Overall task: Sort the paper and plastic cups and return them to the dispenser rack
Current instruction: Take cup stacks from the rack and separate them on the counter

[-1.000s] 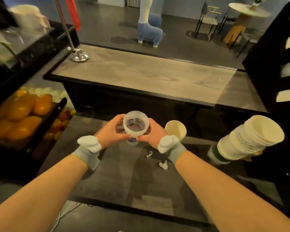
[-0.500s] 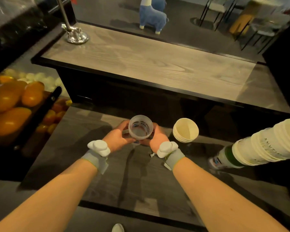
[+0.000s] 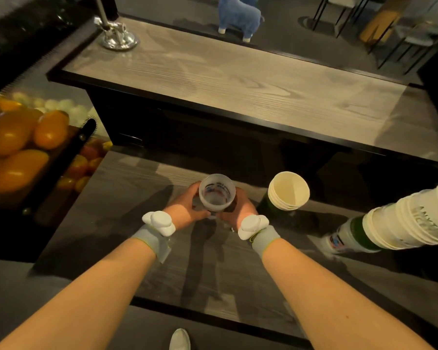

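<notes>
A frosted plastic cup (image 3: 217, 195) with a printed band stands upright over the low grey counter (image 3: 127, 198), its mouth facing me. My left hand (image 3: 185, 208) grips its left side and my right hand (image 3: 238, 208) grips its right side. Just to the right stands a short stack of cream paper cups (image 3: 288, 192) with a green base. A long stack of paper cups (image 3: 405, 223) lies on its side at the right edge, with a plastic cup end (image 3: 335, 242) poking out of its left end.
A raised wood-grain bar top (image 3: 238, 79) runs behind the counter, with a chrome pole base (image 3: 116, 39) at its left end. A display of orange fruit (image 3: 13, 145) sits at the left. A blue animal figure (image 3: 238, 13) and chairs stand on the floor beyond.
My head has tilted down and moved nearer, so the counter fills more of the view. Both hands have lowered the plastic cup slightly and still grip it.
</notes>
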`<act>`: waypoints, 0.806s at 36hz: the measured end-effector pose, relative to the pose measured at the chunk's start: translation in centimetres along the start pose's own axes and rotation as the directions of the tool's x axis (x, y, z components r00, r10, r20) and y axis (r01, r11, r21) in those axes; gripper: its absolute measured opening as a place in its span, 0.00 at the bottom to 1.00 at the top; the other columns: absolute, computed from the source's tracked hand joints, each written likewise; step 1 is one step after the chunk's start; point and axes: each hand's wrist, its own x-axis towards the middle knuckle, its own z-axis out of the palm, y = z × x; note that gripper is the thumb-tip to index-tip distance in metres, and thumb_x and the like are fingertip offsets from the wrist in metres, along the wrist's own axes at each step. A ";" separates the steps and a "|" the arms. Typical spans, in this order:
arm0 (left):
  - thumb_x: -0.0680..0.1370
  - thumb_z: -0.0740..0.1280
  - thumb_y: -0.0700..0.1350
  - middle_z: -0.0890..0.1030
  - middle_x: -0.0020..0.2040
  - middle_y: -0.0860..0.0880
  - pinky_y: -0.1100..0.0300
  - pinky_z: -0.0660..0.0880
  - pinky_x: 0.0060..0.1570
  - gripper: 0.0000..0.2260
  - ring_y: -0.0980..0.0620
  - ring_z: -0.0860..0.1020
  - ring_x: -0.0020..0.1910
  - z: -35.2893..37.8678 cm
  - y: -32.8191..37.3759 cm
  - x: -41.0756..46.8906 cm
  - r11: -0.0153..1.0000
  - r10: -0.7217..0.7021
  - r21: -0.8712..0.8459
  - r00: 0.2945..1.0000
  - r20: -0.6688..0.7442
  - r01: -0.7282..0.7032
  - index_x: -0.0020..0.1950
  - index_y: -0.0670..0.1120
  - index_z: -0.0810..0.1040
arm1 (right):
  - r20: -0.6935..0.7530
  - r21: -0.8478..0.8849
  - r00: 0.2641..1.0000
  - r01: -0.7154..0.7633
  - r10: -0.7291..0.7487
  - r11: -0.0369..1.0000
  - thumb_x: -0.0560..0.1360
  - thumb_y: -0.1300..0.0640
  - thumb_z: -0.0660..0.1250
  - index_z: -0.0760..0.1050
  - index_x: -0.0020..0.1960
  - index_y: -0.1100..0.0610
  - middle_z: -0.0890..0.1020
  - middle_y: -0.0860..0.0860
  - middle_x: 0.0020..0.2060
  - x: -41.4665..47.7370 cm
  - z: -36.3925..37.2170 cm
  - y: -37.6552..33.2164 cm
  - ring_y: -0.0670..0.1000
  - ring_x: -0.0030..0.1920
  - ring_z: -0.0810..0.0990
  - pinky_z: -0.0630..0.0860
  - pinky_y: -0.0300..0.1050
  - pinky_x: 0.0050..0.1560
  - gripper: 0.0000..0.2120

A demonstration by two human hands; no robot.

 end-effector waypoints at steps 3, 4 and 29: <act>0.71 0.76 0.42 0.70 0.66 0.52 0.60 0.68 0.61 0.38 0.55 0.69 0.64 -0.4 0.0 -1.0 0.999 0.020 0.038 1.000 0.001 -0.020 0.76 0.50 0.60 | -0.007 -0.045 0.999 -0.051 0.051 0.998 0.72 0.59 0.75 0.66 0.73 0.59 0.76 0.56 0.65 -0.6 -0.6 0.4 0.56 0.64 0.76 0.71 0.45 0.62 0.32; 0.71 0.76 0.44 0.70 0.68 0.52 0.58 0.69 0.63 0.39 0.54 0.70 0.66 -0.6 0.2 -1.5 0.998 0.025 0.061 1.000 -0.002 -0.025 0.76 0.52 0.59 | -0.012 -0.049 0.998 -0.069 0.069 0.996 0.73 0.59 0.74 0.65 0.73 0.59 0.76 0.56 0.65 -1.1 -0.8 0.4 0.57 0.65 0.75 0.72 0.46 0.62 0.32; 0.75 0.73 0.50 0.72 0.57 0.54 0.70 0.71 0.51 0.21 0.58 0.73 0.54 11.7 23.1 -7.6 0.846 0.468 0.203 0.869 0.163 -0.494 0.64 0.51 0.70 | -0.148 0.045 0.963 -0.223 0.227 0.974 0.71 0.49 0.76 0.73 0.65 0.58 0.81 0.52 0.59 -20.4 -19.8 9.0 0.52 0.60 0.79 0.75 0.44 0.59 0.27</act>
